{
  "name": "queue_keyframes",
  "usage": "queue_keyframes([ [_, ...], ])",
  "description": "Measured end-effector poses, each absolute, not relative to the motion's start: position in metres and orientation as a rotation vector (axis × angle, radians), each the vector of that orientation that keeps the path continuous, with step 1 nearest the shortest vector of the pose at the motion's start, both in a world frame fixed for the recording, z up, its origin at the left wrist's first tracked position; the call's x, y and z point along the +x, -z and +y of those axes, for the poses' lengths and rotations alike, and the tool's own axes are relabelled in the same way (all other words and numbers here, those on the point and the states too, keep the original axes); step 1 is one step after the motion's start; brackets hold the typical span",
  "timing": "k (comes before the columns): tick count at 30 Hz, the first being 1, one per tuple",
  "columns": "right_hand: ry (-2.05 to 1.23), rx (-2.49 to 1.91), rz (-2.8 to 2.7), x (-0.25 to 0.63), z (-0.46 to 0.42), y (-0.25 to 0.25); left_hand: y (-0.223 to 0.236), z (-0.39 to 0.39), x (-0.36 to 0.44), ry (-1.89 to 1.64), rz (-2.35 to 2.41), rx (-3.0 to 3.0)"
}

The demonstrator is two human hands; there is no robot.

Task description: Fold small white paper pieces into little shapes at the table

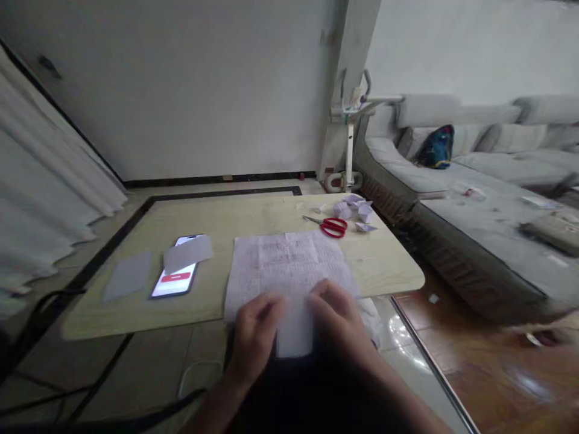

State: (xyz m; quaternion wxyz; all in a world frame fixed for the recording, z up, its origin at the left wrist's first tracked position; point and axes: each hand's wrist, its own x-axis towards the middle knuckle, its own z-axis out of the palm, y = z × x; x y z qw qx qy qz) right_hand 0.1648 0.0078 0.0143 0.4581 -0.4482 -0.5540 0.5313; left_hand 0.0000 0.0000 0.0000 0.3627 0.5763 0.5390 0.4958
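Note:
Between my two hands is a small white rectangle of paper [294,331], held upright over the near edge of the table. My left hand [257,331] pinches its left side, thumb and fingers together. On the right side, my right hand [338,313] is closed on the same paper; motion blurs the fingertips. Beneath and beyond it lies a large creased sheet with faint printed lines [289,253]. Past that sheet rest red-handled scissors [333,226], blades pointing left. Several folded paper pieces [355,208] are grouped at the far right corner.
At the left of the wooden table [217,211] lies a lit phone [175,282], partly covered by a paper piece [189,253]. Another paper rectangle [129,276] is left of it. A grey sofa [479,241] stands right, with a dark blue bag [438,147] on it.

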Motion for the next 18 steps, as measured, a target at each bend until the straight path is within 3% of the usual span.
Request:
queue_keyframes([
  [10, -1.055, -1.114, -1.447, 0.1642, 0.0069, -0.0113, 0.0001, -0.0033, 0.0053, -1.308, 1.319, 1.475],
  [18, -1.093, -1.143, -1.545, 0.1643, 0.0097, -0.0081, 0.0018, -0.0001, 0.0063, -1.341, 1.374, 1.439],
])
